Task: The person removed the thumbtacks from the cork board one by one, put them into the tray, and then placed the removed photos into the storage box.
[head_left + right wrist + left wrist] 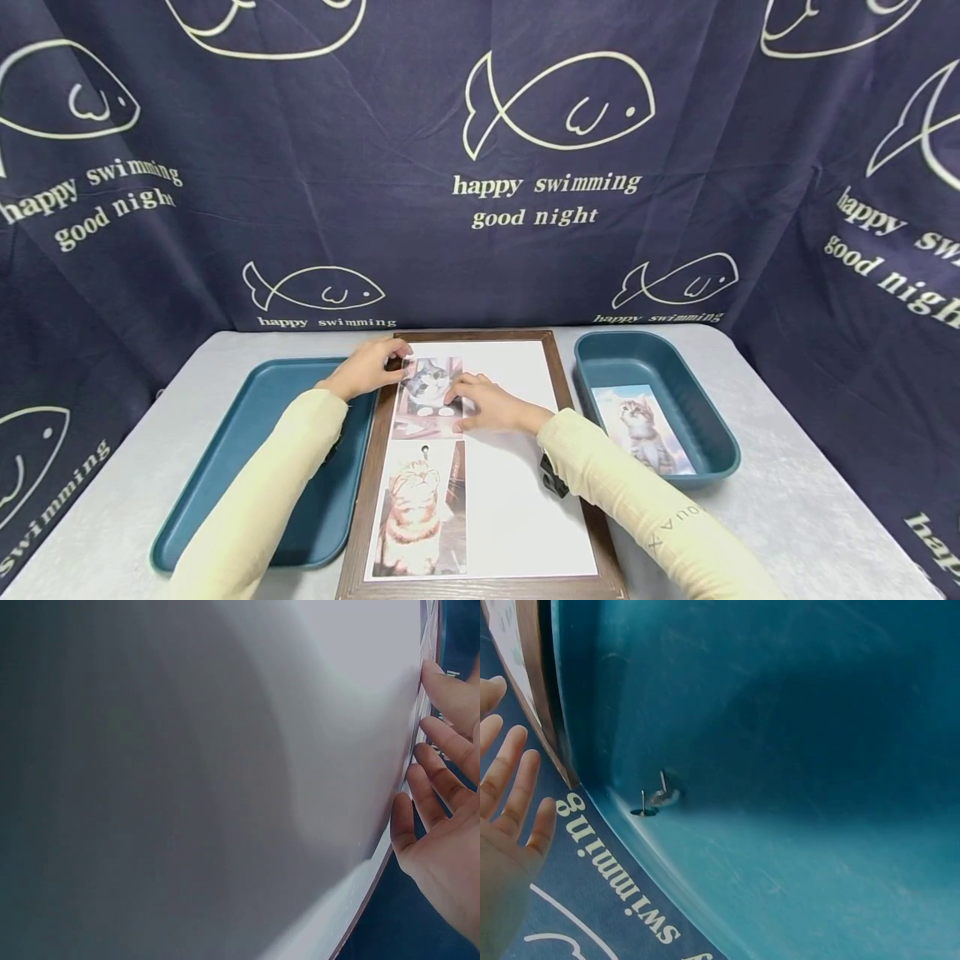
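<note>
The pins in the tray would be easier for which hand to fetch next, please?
Probably the left hand, which is nearer the tray and its pins; the right hand is farther off, at the upper card.

Beyond the left hand [367,368] and the right hand [495,406] hangs a dark blue cloth [420,179], lightly creased, printed with pale fish outlines [504,110] and the words [546,185] "happy swimming good night". It turns a corner on each hand's outer side, walling both flanks. Beneath the hands spreads a pale grey, faintly mottled table [795,500], brightly lit, its far edge against the cloth.
</note>
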